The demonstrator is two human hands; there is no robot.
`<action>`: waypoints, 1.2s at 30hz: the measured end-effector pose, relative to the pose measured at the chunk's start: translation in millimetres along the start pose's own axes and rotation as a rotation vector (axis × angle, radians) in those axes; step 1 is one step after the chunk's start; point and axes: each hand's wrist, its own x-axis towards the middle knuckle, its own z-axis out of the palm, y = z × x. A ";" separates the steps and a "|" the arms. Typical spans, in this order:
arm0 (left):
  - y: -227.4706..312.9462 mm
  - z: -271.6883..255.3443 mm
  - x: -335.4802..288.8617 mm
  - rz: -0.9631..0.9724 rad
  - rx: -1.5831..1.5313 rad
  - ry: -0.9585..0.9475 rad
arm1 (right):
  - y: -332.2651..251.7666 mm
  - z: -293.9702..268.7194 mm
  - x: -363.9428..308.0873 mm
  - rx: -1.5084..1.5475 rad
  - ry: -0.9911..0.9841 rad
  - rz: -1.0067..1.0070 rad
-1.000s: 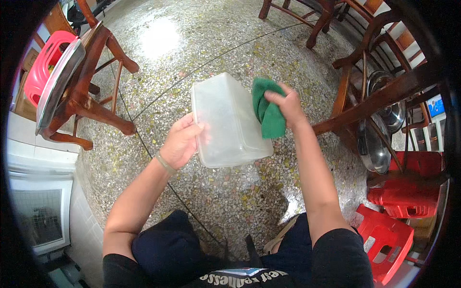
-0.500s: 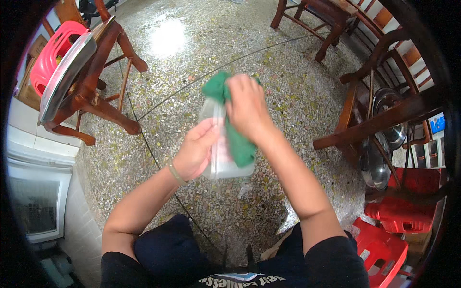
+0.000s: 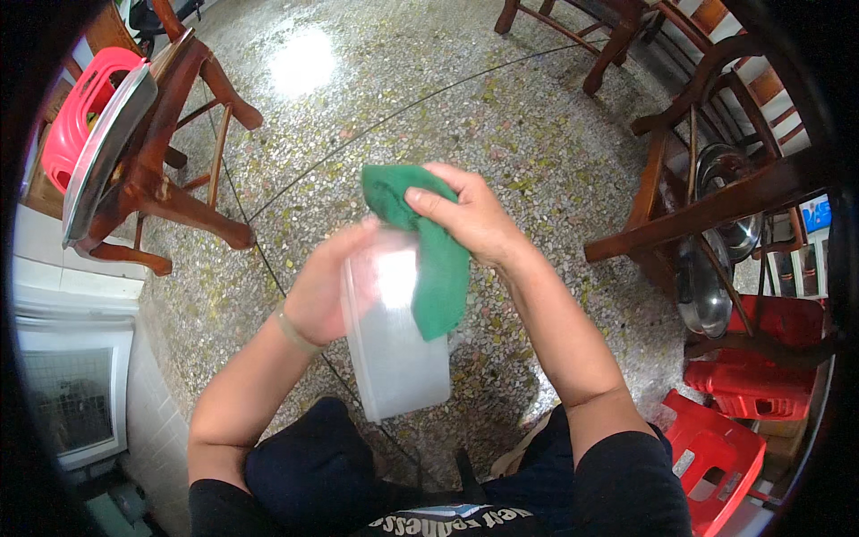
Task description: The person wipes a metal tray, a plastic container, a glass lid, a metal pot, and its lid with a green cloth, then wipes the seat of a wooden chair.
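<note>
Head cam: speckled stone floor fills most of view, dark seam lines + bright glare patch far L. Person's dark shirt at near edge, dark pants below the arms. Wood chair on L; bigger wood chair on R, partly cut off by dark rim of lens; another wood seat far R, only lower part in view. White cabinet w/ glass pane, near L. Two red plastic items near R: a red stool, tilted in view, w/ a red plastic piece just beyond it, exact type unclear. Metal tray on the L chair, pink basket just beside it on its L. Shiny steel bowls by the R chair's legs.

Plastic box, cloudy-clear, is mid-scene, held up over floor in front of person's knees, rim edge on L side. Green cloth hangs along box's R side, far end bunched; full contact w/ box can't tell. L hand grasps box at L/far side, fingers blurred. R hand clenched on cloth, thumb on top. Pale wristband on L wrist.
</note>
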 end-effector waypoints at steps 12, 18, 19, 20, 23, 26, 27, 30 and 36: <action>-5.9 -1.6 -1.5 0.490 0.763 0.422 | -51.7 1.0 -24.1 -0.722 0.033 -0.821; -4.5 16.7 -29.1 0.294 0.878 0.378 | -14.3 -1.8 4.6 -0.894 0.325 -0.603; -0.5 25.4 -33.6 0.298 0.961 0.339 | -8.2 -29.1 17.7 -0.893 0.450 -0.557; 7.2 35.3 -38.3 0.311 1.047 0.292 | 4.6 -56.6 28.7 -0.853 0.532 -0.501; 11.5 26.1 -54.5 0.410 1.138 0.293 | 34.6 -120.1 34.6 -0.605 0.551 -0.031; 19.1 -6.3 -47.8 0.511 0.915 0.278 | 101.6 -207.3 12.2 -0.378 0.605 0.029; 22.6 -17.0 -46.5 0.542 0.704 0.285 | 115.2 -210.5 3.4 -0.254 0.637 -0.094; 30.9 -13.6 -43.7 0.581 0.415 0.402 | 65.1 -177.0 -8.9 0.217 0.743 -0.014; 36.6 -21.4 -26.5 0.517 0.052 0.302 | -65.6 -83.9 -19.7 -0.429 0.922 -0.522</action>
